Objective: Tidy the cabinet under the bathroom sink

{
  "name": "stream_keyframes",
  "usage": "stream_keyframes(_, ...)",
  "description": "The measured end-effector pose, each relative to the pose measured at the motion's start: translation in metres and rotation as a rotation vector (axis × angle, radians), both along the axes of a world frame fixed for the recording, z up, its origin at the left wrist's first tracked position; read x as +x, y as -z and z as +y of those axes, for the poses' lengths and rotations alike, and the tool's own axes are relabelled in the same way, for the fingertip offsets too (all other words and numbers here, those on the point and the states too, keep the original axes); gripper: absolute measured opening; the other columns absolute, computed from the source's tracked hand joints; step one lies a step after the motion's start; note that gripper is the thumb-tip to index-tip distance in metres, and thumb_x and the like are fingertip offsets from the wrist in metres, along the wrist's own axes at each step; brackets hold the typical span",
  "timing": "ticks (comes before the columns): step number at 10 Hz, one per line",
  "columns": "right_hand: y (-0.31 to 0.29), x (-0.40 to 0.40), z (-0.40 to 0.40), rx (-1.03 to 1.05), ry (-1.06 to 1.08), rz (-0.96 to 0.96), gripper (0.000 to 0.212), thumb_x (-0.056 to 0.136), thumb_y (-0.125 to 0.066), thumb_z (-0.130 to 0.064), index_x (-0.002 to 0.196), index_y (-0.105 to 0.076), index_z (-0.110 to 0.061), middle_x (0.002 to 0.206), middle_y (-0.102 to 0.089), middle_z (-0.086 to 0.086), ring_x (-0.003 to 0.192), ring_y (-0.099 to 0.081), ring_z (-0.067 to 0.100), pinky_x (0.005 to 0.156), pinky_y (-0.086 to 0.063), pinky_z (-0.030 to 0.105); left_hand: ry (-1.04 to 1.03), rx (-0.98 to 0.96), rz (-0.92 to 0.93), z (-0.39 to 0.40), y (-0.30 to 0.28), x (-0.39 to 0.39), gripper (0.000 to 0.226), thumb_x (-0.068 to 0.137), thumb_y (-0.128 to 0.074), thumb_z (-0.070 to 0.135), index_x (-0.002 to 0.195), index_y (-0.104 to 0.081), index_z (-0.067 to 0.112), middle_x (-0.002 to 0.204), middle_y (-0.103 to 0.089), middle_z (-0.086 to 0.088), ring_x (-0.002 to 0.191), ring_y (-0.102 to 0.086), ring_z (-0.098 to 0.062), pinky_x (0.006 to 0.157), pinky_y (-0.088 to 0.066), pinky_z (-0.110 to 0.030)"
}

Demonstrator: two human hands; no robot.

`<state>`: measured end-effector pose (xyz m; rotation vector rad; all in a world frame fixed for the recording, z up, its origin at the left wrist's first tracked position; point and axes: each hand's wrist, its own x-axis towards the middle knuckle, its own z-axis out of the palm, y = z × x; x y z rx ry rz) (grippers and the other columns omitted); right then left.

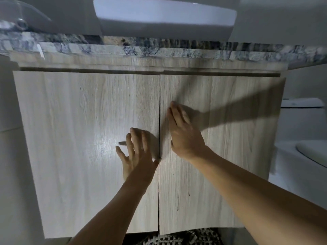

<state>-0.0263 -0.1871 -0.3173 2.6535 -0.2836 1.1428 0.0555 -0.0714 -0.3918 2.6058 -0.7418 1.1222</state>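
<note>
The cabinet under the sink has two pale wood-grain doors, both closed, so its inside is hidden. My left hand (136,152) lies flat with spread fingers on the left door (74,138), close to the centre seam. My right hand (184,131) presses flat with straight fingers on the right door (230,156), just right of the seam and a little higher. Neither hand holds anything.
A mottled granite counter (159,48) overhangs the doors, with a white basin (164,16) on top. A white toilet (304,142) stands close on the right. A dark woven mat (177,237) lies on the floor below the doors.
</note>
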Motion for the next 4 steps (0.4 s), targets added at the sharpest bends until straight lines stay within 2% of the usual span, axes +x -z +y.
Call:
stream_keyframes(1,0.004,0.007,0.000,-0.007,0.034,-0.028,0.076,0.077,-0.058,0.001,0.146,-0.026,0.002,0.158,-0.018,0.017,0.146,-0.014,0.036,0.110,-0.034,0.052,-0.028,0.025,-0.008,-0.001,0.004,0.002,0.104,0.066,-0.068,0.068,0.141,-0.037,0.004,0.146,-0.036,-0.029,0.129,-0.044,-0.044,0.094,-0.042,-0.063)
stream_keyframes(2,0.001,0.002,0.004,0.015,0.034,0.014,0.077,0.082,-0.055,0.002,0.149,-0.016,0.001,0.160,-0.007,0.015,0.148,-0.004,0.033,0.115,-0.028,0.048,-0.063,0.077,0.047,0.002,-0.001,-0.004,0.104,0.071,-0.059,0.072,0.146,-0.031,0.005,0.150,-0.029,-0.028,0.134,-0.039,-0.043,0.097,-0.039,-0.062)
stream_keyframes(3,-0.013,-0.009,0.010,0.097,0.022,0.116,0.085,0.086,-0.056,0.000,0.152,-0.002,-0.005,0.161,0.006,0.007,0.148,0.004,0.029,0.118,-0.026,0.039,-0.018,0.125,0.088,0.011,-0.012,-0.012,0.099,0.084,-0.047,0.067,0.152,-0.006,0.009,0.158,-0.003,-0.024,0.144,-0.019,-0.039,0.108,-0.027,-0.060)
stream_keyframes(4,-0.024,-0.032,0.026,0.333,-0.013,0.218,0.086,0.087,-0.061,-0.007,0.152,-0.005,-0.011,0.161,0.003,0.003,0.148,-0.006,0.027,0.118,-0.025,0.040,0.100,0.160,0.238,0.026,-0.025,-0.034,0.088,0.091,-0.045,0.056,0.151,0.002,0.012,0.159,0.004,-0.018,0.147,-0.010,-0.035,0.114,-0.017,-0.057)
